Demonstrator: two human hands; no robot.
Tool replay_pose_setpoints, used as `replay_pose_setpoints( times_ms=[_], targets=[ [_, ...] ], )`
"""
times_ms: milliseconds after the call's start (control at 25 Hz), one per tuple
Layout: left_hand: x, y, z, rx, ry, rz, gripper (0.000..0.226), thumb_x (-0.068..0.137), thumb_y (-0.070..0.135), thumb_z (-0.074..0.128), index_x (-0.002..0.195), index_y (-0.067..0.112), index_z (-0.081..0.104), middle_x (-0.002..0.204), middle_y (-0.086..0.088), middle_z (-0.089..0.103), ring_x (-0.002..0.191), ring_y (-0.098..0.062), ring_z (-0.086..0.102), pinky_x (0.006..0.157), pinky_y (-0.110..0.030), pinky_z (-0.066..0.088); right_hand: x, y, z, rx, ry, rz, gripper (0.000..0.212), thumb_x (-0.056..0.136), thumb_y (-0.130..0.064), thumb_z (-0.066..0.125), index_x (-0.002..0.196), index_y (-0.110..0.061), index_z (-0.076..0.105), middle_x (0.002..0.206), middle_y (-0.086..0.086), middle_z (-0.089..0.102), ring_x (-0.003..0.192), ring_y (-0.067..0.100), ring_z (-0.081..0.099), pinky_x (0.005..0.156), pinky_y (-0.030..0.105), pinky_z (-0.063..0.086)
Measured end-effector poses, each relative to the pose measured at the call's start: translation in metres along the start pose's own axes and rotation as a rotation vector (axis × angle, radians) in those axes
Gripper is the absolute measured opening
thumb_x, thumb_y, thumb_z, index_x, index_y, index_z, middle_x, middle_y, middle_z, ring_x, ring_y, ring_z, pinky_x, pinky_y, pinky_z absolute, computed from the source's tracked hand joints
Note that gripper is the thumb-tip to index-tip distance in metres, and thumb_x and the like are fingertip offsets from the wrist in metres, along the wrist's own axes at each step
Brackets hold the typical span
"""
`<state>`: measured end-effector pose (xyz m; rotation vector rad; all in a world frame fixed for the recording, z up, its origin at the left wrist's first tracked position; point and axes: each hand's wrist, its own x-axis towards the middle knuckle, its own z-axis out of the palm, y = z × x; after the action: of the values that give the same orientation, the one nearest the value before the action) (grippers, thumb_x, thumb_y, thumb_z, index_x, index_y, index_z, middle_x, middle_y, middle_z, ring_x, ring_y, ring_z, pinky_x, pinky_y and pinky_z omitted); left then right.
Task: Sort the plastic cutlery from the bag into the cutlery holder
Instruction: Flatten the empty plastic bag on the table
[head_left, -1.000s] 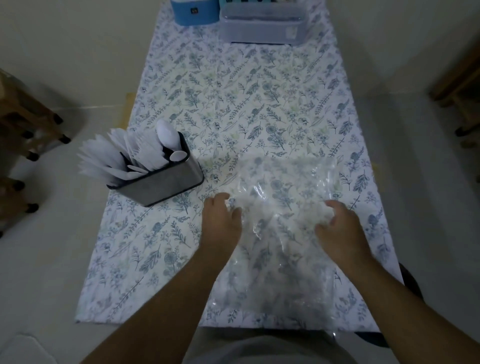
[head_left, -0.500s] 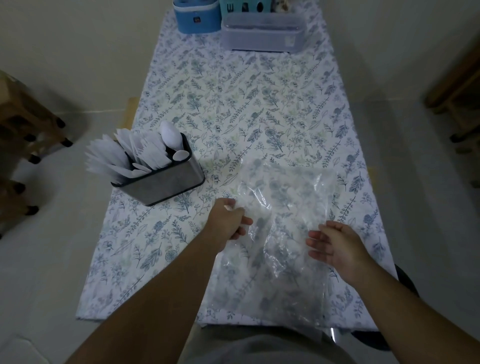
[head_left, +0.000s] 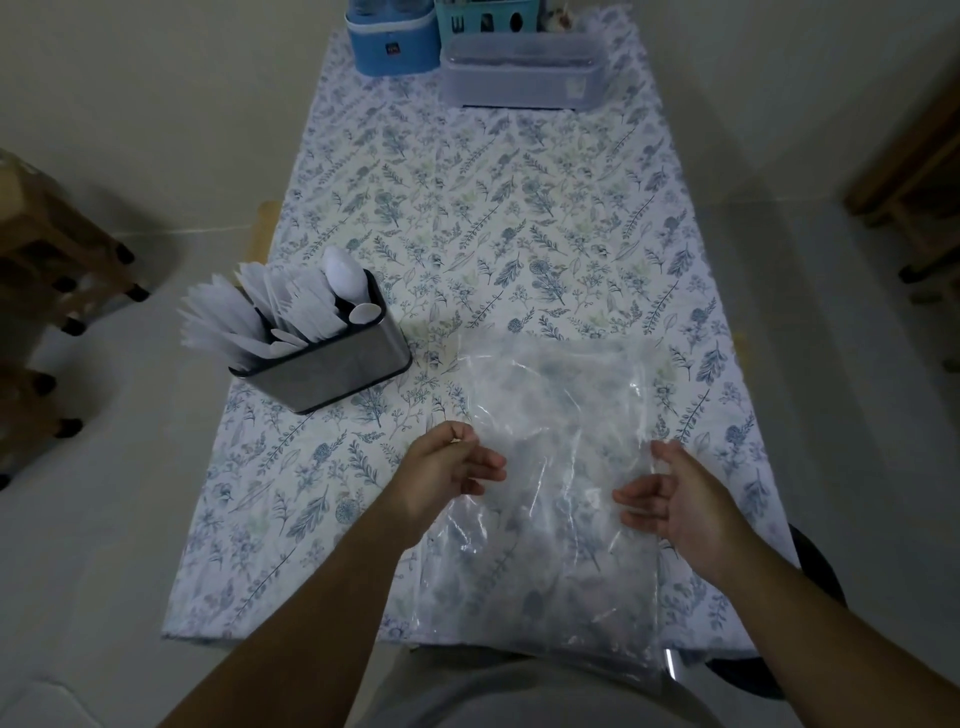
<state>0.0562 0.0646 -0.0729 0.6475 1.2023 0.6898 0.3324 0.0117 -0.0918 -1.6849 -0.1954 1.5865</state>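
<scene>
Bag (head_left: 561, 415) flat between left hand (head_left: 447, 475), right hand (head_left: 675, 499)

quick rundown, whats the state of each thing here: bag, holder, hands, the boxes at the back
plastic bag: lying flat on the table, looks empty, near end over the table edge
cutlery holder: upright, full of white plastic cutlery
left hand: pinching the bag's left edge
right hand: open, fingers relaxed, at the bag's right side
blue container: upright at the far end
clear box: lid on
</scene>
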Motion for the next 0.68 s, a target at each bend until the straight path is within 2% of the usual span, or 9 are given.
replay_pose_setpoints(
  times_ms=[80,160,240,320,400,440,520,600,680],
  targets=[
    [-0.008,0.004,0.001,0.033,0.031,0.028,0.025,0.105,0.012,0.040,0.083,0.006,0.053,0.088,-0.032,0.071,0.079,-0.038,0.071,0.064,-0.034,0.050,0.002,0.000,-0.002,-0.012,-0.016,0.022,0.055,0.104,-0.056,0.032,0.106,-0.011,0.063,0.075,0.017,0.070,0.081,0.033,0.073,0.076,0.046,0.057],
    [-0.011,0.002,0.002,0.084,0.123,0.044,0.038,0.107,0.029,0.039,0.083,0.004,0.055,0.077,-0.029,0.071,0.074,-0.038,0.071,0.063,-0.034,0.052,0.005,0.001,-0.006,0.053,-0.040,0.031,0.065,0.102,-0.060,0.030,0.101,-0.004,0.062,0.092,0.024,0.074,0.091,0.035,0.072,0.080,0.048,0.057],
    [-0.012,-0.001,-0.003,0.013,0.200,0.004,0.048,0.104,0.044,0.045,0.079,0.004,0.058,0.062,-0.016,0.066,0.067,-0.033,0.069,0.062,-0.034,0.052,0.004,0.000,-0.012,0.102,-0.086,0.017,0.053,0.098,-0.054,0.052,0.106,-0.003,0.062,0.113,0.030,0.069,0.097,0.036,0.070,0.081,0.046,0.058],
    [-0.014,-0.004,-0.014,0.016,0.153,0.004,0.040,0.095,0.040,0.063,0.070,0.009,0.060,0.061,-0.007,0.061,0.065,-0.026,0.062,0.065,-0.033,0.050,-0.003,-0.003,-0.020,-0.013,-0.188,0.007,0.033,0.088,-0.034,0.073,0.109,-0.011,0.065,0.118,0.024,0.068,0.096,0.030,0.069,0.079,0.037,0.057],
    [-0.016,-0.008,-0.022,0.206,0.140,0.031,0.015,0.084,0.024,0.078,0.081,0.014,0.067,0.068,-0.004,0.069,0.069,-0.021,0.064,0.067,-0.029,0.052,-0.005,-0.003,-0.027,-0.288,-0.202,-0.060,0.027,0.089,-0.009,0.072,0.114,-0.017,0.065,0.117,0.015,0.073,0.099,0.024,0.069,0.085,0.038,0.056],
    [-0.017,-0.009,-0.024,0.371,0.157,0.044,0.018,0.082,0.020,0.081,0.097,0.020,0.070,0.069,-0.001,0.072,0.068,-0.016,0.066,0.064,-0.025,0.053,-0.005,-0.001,-0.028,-0.418,-0.172,-0.104,0.037,0.090,-0.004,0.071,0.121,-0.021,0.063,0.114,0.011,0.076,0.101,0.022,0.071,0.087,0.039,0.057],
    [-0.017,-0.015,-0.028,0.792,0.196,0.125,0.046,0.084,0.023,0.080,0.125,0.035,0.064,0.074,0.002,0.070,0.069,-0.008,0.065,0.062,-0.016,0.054,-0.010,0.000,-0.022,-0.619,-0.097,-0.195,0.040,0.089,-0.003,0.073,0.121,-0.026,0.064,0.108,0.007,0.077,0.098,0.018,0.071,0.082,0.034,0.058],
    [-0.015,-0.022,-0.026,1.139,0.287,0.335,0.045,0.081,0.033,0.080,0.124,0.032,0.068,0.091,0.004,0.062,0.087,-0.014,0.055,0.075,-0.024,0.054,-0.014,0.005,-0.013,-0.741,-0.022,-0.331,0.026,0.089,-0.002,0.071,0.102,-0.024,0.071,0.099,0.010,0.075,0.087,0.018,0.068,0.073,0.028,0.055],
    [-0.013,-0.027,-0.021,1.255,0.272,0.451,0.035,0.078,0.038,0.078,0.112,0.029,0.072,0.104,0.006,0.056,0.101,-0.015,0.047,0.087,-0.033,0.045,-0.018,0.011,-0.006,-0.668,-0.006,-0.417,0.020,0.088,0.000,0.072,0.087,-0.020,0.072,0.092,0.013,0.071,0.082,0.020,0.064,0.069,0.024,0.052]
  ],
)
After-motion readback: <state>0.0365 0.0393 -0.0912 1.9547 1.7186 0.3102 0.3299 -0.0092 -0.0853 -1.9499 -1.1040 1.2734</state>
